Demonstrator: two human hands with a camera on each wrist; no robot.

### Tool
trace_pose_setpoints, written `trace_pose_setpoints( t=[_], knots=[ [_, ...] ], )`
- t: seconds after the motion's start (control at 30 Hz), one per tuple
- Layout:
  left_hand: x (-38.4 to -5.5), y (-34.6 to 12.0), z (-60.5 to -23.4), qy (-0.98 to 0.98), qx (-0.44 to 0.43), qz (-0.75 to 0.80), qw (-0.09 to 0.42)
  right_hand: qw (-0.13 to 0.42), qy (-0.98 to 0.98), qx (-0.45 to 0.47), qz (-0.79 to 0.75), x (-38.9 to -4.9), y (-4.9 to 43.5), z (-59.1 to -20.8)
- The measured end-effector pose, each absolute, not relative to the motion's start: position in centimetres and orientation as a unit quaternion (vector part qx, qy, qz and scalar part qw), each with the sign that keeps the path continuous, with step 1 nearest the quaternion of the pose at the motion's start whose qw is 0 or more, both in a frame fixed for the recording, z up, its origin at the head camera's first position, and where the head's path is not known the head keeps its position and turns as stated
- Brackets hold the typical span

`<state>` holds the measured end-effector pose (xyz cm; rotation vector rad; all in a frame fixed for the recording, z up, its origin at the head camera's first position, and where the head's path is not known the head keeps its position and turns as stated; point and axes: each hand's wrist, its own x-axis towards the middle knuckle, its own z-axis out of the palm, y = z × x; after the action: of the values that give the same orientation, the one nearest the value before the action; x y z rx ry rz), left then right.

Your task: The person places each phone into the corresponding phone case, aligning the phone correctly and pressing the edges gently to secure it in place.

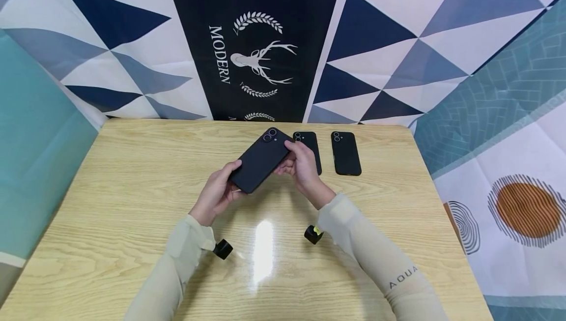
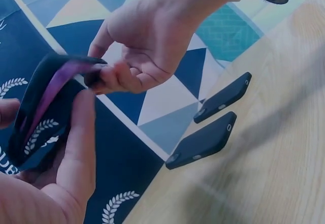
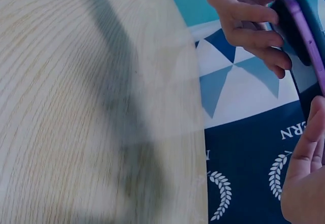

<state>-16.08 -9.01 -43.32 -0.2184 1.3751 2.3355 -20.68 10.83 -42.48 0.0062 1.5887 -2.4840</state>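
A phone in a black case [image 1: 260, 162] is held up over the table, tilted, with its camera side upward in the head view. My left hand [image 1: 218, 190] grips its lower left end, thumb on the back. At the upper right edge, my right hand [image 1: 301, 166] pinches the case, thumb on top. Both wrist views show the phone's purple side [image 3: 303, 36] exposed along the black case. In the left wrist view the right fingers [image 2: 114, 79] hold the case's edge, which stands away from the purple side.
Two black phones [image 1: 347, 154] [image 1: 312, 150] lie side by side at the back right of the wooden table [image 1: 132, 222]; the right hand partly covers the nearer one. A patterned cloth [image 1: 376, 41] hangs behind the table's back edge. Small black wrist cameras [image 1: 223, 249] [image 1: 313, 234] hang below both sleeves.
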Motion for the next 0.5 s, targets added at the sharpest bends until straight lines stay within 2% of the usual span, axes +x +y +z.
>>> trace_pose_setpoints(
  t=[0.1,0.17,0.37,0.5],
  knots=[
    [-15.91,-9.06,-43.43,0.485,-0.051,0.841,0.234,0.082,0.524,-0.002,-0.848,-20.57,10.90,-42.44],
    [-15.87,-8.96,-43.45,0.484,-0.037,0.843,0.232,0.078,0.514,-0.005,-0.854,-20.47,10.95,-42.41],
    [-16.20,-8.61,-43.30,0.500,-0.036,0.848,0.169,0.091,0.497,-0.024,-0.863,-20.34,11.24,-42.33],
    [-16.32,-8.77,-43.03,0.516,-0.052,0.843,0.139,0.103,0.566,-0.021,-0.818,-20.36,11.71,-42.31]
  ],
)
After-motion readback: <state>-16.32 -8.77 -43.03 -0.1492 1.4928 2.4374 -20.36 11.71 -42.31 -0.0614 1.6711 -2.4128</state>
